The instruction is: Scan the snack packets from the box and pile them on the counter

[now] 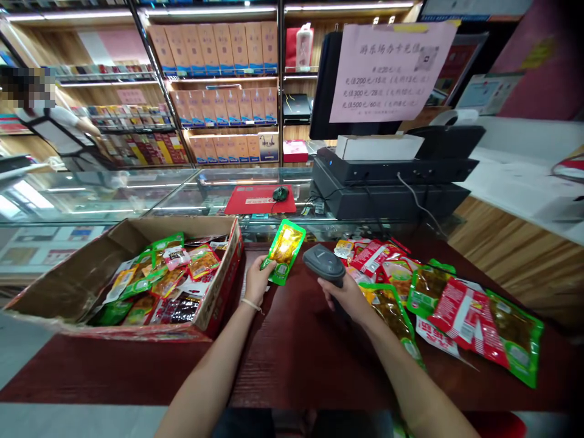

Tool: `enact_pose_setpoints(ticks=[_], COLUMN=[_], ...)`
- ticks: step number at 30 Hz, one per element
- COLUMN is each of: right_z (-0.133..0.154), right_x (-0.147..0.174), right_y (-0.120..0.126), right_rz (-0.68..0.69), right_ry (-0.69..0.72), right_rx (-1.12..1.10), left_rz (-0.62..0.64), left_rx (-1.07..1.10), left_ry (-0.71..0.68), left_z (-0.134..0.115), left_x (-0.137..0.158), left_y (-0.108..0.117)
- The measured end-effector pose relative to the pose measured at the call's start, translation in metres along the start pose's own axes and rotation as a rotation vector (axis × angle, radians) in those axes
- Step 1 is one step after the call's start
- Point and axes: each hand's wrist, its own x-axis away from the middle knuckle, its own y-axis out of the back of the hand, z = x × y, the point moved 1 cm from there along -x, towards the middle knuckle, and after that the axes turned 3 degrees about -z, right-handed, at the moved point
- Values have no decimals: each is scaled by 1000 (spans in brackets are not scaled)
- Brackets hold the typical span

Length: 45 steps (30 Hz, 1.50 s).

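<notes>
Between thumb and fingers, my left hand [259, 280] grips a green-edged snack packet [287, 250] by its lower left corner, held up over the table. My right hand [344, 295] is wrapped round the handle of a dark grey barcode scanner [325, 263], whose head points left toward the packet without touching it. Left of my left hand stands an open cardboard box [223, 286] with many mixed snack packets [166, 280] inside. A loose pile of red and green snack packets [396, 274] lies on the table to the right, partly behind my right forearm.
Beyond the dark red table [292, 365] runs a glass counter [177, 194] bearing a red mat [241, 199] and a black mouse [280, 193]. A monitor with a paper sign [387, 79] stands above a black cash drawer [387, 198]. Behind, a person [64, 131] stands near shelves.
</notes>
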Motion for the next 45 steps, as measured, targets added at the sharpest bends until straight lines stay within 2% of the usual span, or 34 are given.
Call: enact_pose_setpoints(ticks=[7, 14, 18, 22, 25, 29, 32, 36, 38, 39, 45], right_z=[11, 7, 16, 37, 54, 70, 74, 74, 74, 73, 68], right_x=[0, -4, -4, 0, 5, 13, 17, 19, 19, 20, 22], right_y=[4, 8, 6, 2, -5, -20, -36, -57, -65, -68, -68], right_rz=[-77, -89, -143, -116, -97, -70, -38, -1, 13, 20, 32], right_ry=[4, 65, 92, 122, 150, 168, 174, 158, 147, 143, 145], right_rx=[-98, -198, -278, -270, -237, -217, -218, -239, -237, -231, -212], left_rz=[-15, -12, -41, 13, 12, -62, -150, -379, -446, -439, -199], left_rx=[-34, -158, -183, -86, -23, -3, -115, -547, -710, -737, -700], left_ry=[-30, -219, -312, -397, -447, -501, -527, -553, -544, -544, -528], left_z=[-1, -8, -41, -98, -141, -177, -182, -169, -161, -158, -154], left_x=[-1, 5, 18, 39, 51, 51, 39, 24, 22, 22, 30], left_y=[0, -5, -12, -7, 16, 72, 122, 175, 187, 188, 168])
